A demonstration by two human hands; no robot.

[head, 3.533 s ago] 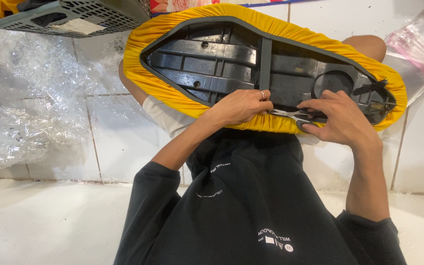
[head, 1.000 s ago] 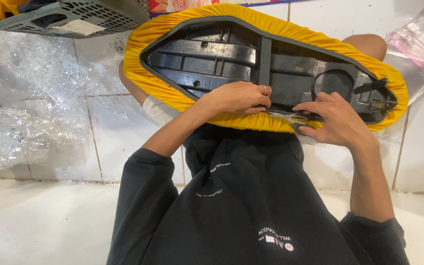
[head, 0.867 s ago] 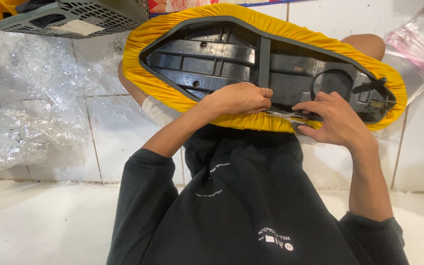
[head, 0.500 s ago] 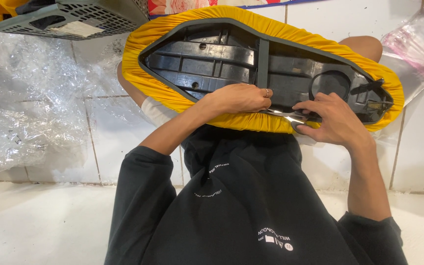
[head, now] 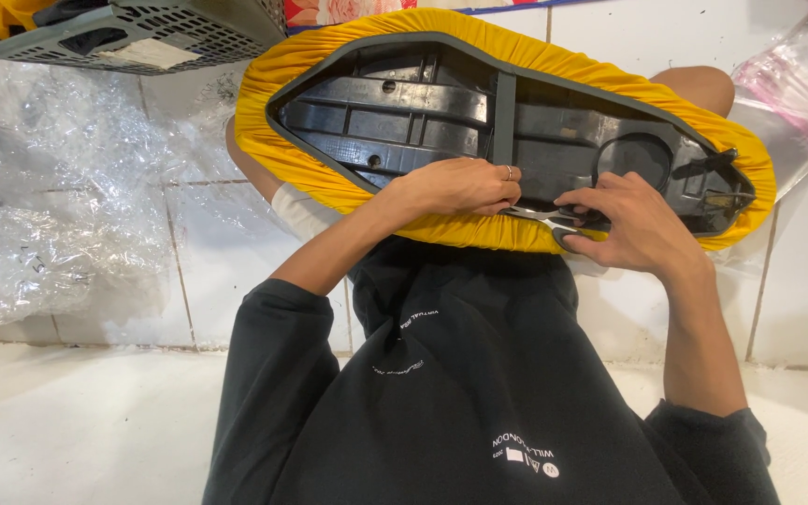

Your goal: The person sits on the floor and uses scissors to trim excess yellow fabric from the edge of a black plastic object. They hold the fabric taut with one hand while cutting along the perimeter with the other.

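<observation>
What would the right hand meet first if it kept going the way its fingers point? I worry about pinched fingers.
Probably the left hand. The right hand points left along the yellow fabric cover of the black plastic seat base, holding a thin metal tool whose tip nearly touches those fingers.

Person seen from above, seated. Wears a black long-sleeved sweatshirt (head: 479, 374), loose fit, soft matte fabric with folds across the chest and belly. Both sleeves pushed up: left sleeve (head: 273, 374) bunched just past the elbow, right sleeve (head: 713, 440) gathered at the lower forearm, cuff ribbed. Small white print in three spots on the front: a short line high on the chest, a second line below it, and a small rectangular emblem with lettering near the hem. Left hand (head: 460, 187) carries a thin silver ring (head: 509, 173) on one finger. Right hand (head: 633, 224) bare, no jewellery visible. Both forearms uncovered. A bare knee (head: 699, 89) shows at upper right.
</observation>
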